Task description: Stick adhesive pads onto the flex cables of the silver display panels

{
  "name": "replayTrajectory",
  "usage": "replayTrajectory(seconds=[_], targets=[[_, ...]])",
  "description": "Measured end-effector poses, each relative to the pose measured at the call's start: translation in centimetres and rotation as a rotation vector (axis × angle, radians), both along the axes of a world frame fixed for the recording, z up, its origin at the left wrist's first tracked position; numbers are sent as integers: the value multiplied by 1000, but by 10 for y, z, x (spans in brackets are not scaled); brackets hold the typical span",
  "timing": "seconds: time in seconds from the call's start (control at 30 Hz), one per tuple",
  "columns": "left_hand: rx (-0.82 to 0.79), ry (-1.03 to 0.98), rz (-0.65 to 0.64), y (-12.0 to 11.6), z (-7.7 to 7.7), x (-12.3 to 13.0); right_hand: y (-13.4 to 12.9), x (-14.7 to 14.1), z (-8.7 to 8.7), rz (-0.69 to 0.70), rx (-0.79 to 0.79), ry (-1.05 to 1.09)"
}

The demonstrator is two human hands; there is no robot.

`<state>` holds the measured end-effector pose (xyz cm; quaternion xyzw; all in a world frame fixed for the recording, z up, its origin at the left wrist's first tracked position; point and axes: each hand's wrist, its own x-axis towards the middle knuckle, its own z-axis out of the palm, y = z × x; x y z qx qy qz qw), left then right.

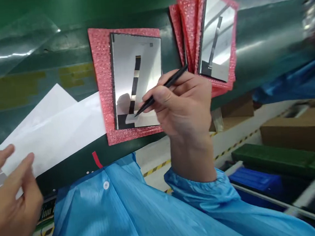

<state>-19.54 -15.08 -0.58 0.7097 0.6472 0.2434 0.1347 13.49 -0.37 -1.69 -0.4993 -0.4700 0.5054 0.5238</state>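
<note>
My right hand pinches a black pointed tool, its tip at the lower dark edge of a silver display panel. A dark flat strip runs up the middle of this panel. Pink bubble wrap lies beneath it. At the lower left my left hand is over the white sheets, its fingers apart; a small pale piece shows by its fingers, and whether they hold it is unclear.
Another panel lies on stacked pink bubble wrap at the upper right. Clear film covers part of the green table at the upper left. A red strip is at the front edge. Blue crates stand below right.
</note>
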Motion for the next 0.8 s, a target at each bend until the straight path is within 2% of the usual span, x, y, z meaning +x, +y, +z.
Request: replayTrajectory(seconds=[0.07, 0.17, 0.23, 0.3, 0.4, 0.8], targets=[[93, 4, -48, 20, 3, 44, 7, 26, -6, -37, -10, -54], [167, -41, -183, 52, -6, 110, 10, 38, -15, -44, -55, -80], [156, -71, -202, 69, -16, 142, 11, 36, -17, -34, -92, -69], [143, -74, -189, 78, -26, 161, 11, 33, -16, -22, -123, -58], [126, -25, -175, 81, -31, 171, 13, 30, -13, -8, -164, -72], [66, 18, -187, 79, -26, 169, 18, 23, 4, -30, -257, -209]])
